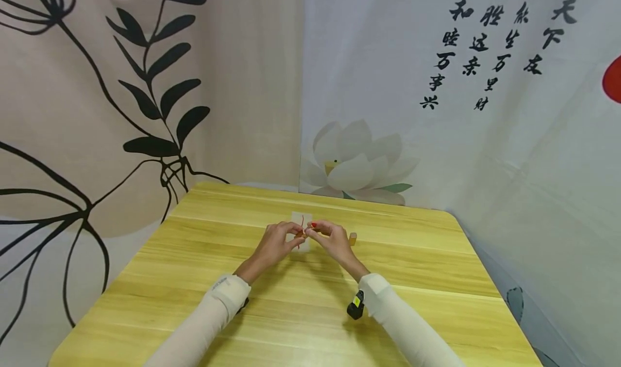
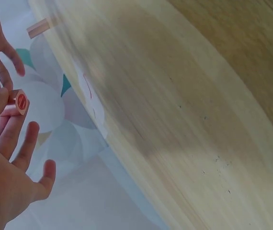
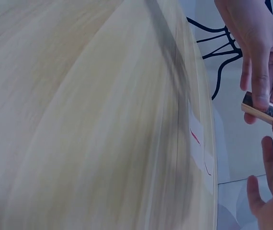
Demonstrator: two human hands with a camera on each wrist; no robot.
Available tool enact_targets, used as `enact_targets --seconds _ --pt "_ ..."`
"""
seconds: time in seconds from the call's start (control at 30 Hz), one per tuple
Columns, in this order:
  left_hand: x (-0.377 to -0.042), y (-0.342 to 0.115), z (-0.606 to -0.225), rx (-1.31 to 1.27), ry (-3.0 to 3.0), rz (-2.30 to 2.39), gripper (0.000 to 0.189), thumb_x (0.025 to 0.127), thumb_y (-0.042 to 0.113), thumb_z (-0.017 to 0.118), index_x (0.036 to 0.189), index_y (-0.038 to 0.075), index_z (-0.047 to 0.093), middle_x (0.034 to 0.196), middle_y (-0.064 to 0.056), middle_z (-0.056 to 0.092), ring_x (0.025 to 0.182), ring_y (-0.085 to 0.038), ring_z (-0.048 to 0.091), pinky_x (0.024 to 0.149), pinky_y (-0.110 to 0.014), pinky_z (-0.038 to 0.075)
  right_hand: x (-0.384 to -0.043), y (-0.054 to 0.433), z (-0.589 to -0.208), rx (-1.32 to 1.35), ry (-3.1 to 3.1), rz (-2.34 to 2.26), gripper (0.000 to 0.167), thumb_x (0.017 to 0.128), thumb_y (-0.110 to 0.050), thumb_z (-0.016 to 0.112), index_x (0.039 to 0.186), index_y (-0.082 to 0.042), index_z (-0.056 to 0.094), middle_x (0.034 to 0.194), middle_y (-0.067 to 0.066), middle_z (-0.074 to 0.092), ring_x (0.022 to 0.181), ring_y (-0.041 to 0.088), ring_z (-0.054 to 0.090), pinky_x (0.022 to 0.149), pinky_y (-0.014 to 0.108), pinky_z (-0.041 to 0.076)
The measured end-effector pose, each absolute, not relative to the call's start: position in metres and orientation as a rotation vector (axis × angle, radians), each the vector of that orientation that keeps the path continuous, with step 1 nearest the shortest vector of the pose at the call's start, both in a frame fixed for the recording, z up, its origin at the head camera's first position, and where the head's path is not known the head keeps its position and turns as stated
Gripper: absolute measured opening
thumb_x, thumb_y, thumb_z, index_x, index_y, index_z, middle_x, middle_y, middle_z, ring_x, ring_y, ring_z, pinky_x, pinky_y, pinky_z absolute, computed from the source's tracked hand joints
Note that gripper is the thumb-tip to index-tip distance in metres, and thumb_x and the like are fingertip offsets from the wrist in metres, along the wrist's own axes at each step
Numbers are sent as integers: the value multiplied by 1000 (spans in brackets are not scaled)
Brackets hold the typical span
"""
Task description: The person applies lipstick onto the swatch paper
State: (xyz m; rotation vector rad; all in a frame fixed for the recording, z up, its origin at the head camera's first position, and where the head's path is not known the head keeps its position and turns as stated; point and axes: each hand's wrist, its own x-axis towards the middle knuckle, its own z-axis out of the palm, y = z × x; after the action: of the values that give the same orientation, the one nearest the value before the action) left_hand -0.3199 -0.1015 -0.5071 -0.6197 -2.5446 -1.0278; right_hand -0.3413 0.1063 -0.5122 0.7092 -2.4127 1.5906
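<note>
- On the white wall hanging (image 1: 485,157) I read black Chinese columns, right to left: 天下友 beneath a cut-off character; 气能生万里财; 睦胜远亲; 庭和睦万事兴. The columns run up to the frame's top edge.
- On the end of the held block (image 2: 21,102) I see a red marking, too small to decipher.
- On the left sleeve (image 1: 228,288) I see faint dark print, illegible from here.

Passing room left of the grip over tabletop (image 1: 208,232), small block (image 1: 352,239) just beside the right hand (image 1: 335,240), hanging cloth (image 1: 359,162) beyond
</note>
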Motion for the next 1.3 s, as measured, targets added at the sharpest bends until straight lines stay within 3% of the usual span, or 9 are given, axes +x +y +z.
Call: enact_targets --seconds 0.17,0.4,0.53,0.73,0.93,1.3 --pt "-320 -102 -507 -613 -2544 -1049 23 90 18 84 111 14 77 104 -2 78 107 -27 69 111 -59 38 -340 105 -513 650 -2409 1630 32 95 -27 79 122 -9 74 112 5 77 104 24 74 105 57 49" --pt "-320 -102 -508 -627 -2534 -1049 22 90 19 84 110 14 78 104 -2 79 106 -27 70 111 -59 39 -340 104 -512 558 -2426 1627 24 93 -29 81 110 -13 77 100 -1 79 98 20 74 89 41 59" --pt "-320 -102 -508 -640 -2530 -1033 23 90 22 84 110 14 78 103 -1 79 106 -26 70 110 -58 40 -340 103 -512 538 -2419 1651 22 92 -27 82 107 -13 78 99 -1 78 96 18 74 88 36 60" --pt "-318 -102 -508 -644 -2528 -1032 22 89 19 85 109 14 78 103 0 78 105 -25 70 109 -59 40 -337 104 -511 542 -2426 1649 21 91 -29 83 106 -14 80 101 -1 79 99 22 74 86 37 60" --pt "-315 -103 -508 -635 -2542 -1034 23 89 19 84 111 12 78 105 -2 78 105 -27 69 109 -58 40 -337 105 -512 574 -2442 1622 22 91 -28 83 109 -16 80 106 -2 78 101 17 73 91 39 59" --pt "-315 -105 -509 -636 -2537 -1053 26 88 17 85 113 11 78 104 -3 78 106 -28 69 110 -60 39 -338 106 -514 698 -2403 1609 23 93 -22 80 113 -10 78 109 6 78 107 25 73 102 60 50"
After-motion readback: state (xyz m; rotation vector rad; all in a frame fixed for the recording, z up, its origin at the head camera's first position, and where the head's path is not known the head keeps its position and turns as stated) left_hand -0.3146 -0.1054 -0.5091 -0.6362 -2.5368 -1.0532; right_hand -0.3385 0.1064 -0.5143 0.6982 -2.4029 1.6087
